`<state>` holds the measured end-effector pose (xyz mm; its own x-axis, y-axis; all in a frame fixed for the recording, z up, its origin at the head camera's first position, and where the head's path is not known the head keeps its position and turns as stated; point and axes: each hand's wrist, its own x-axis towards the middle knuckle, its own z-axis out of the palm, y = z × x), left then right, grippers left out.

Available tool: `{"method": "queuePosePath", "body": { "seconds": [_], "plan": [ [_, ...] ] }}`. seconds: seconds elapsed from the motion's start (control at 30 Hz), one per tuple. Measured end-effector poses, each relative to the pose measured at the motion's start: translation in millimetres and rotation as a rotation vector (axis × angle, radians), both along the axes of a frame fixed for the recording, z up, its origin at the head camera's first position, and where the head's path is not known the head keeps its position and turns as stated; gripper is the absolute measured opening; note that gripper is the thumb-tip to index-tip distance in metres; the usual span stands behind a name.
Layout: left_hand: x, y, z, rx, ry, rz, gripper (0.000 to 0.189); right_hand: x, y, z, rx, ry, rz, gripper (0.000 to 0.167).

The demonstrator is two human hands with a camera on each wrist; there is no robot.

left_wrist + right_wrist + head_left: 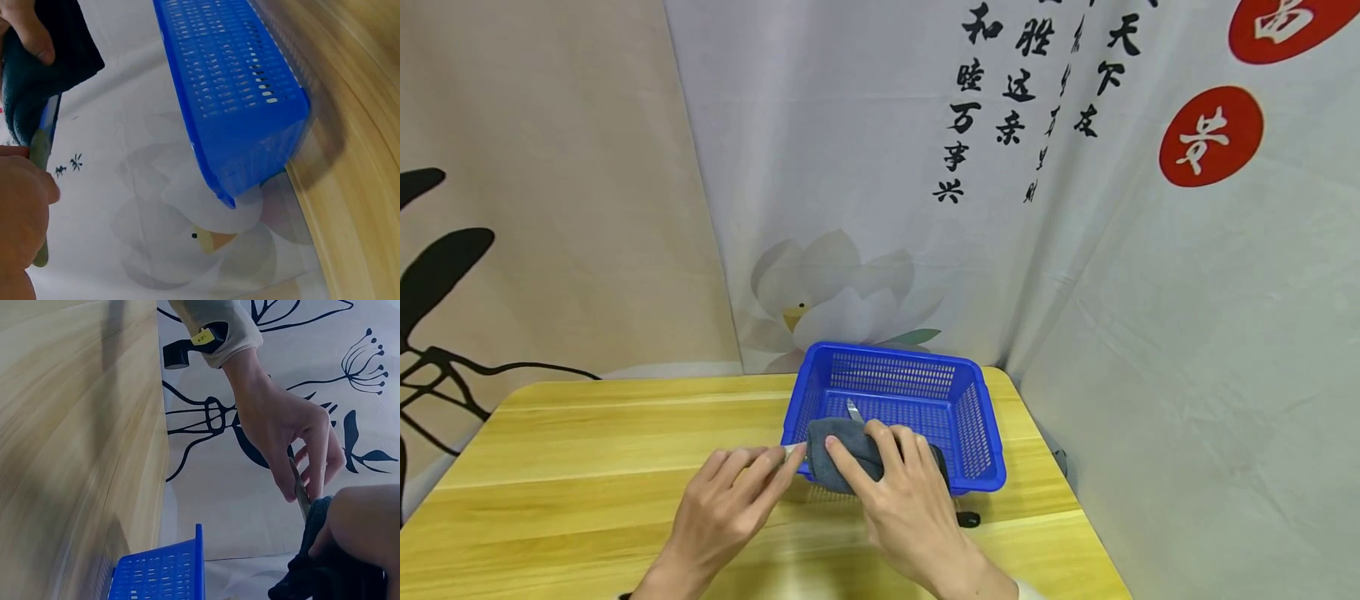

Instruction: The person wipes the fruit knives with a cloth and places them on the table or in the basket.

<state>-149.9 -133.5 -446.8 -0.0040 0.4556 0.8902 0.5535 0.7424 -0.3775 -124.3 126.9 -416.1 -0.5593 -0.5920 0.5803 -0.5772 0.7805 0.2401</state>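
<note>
My left hand (722,508) pinches the pale handle of a slim utensil (40,149). A flat, shiny bluish stretch of it shows in the left wrist view before it runs under a dark grey cloth (842,454). My right hand (910,508) grips this folded cloth around the utensil, thumb and fingers on top. The covered end is hidden, so its exact kind cannot be told. Both hands are just above the near edge of a blue plastic basket (992,450). Beyond the cloth, a narrow silvery metal piece (853,410) shows against the basket floor.
The basket stands near the far right of a wooden table (625,467). Behind it hangs a pale curtain (850,167) with printed characters and flowers, and another curtain stretch runs along the right side. A black device (197,345) is strapped at the left wrist.
</note>
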Motion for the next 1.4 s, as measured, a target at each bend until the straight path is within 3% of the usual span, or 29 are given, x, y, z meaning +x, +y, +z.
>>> {"method": "queuePosePath", "body": {
  "seconds": [0.17,0.43,0.87,1.13,1.4],
  "plan": [
    [-2.5,1.0,1.4,0.026,0.065,-0.029,0.033,-1.1,-1,0.8,0.022,0.034,-0.007,0.069],
    [-3.3,0.8,-0.4,0.051,0.096,-0.029,0.031,-4.1,7,3.1,0.041,0.035,-0.031,0.075],
    [-3.6,-2.2,0.7,0.062,0.112,-0.032,0.030,-9.4,34,-2.3,0.012,-0.015,-0.094,0.073],
    [-3.2,-6.2,-6.8,0.066,0.065,-0.033,0.033,-14.0,55,-0.3,-0.029,-0.026,-0.151,0.070],
    [-2.5,-5.1,-6.2,0.048,0.068,-0.032,0.033,-9.4,44,6.2,-0.089,-0.003,-0.095,0.069]
  ]
}}
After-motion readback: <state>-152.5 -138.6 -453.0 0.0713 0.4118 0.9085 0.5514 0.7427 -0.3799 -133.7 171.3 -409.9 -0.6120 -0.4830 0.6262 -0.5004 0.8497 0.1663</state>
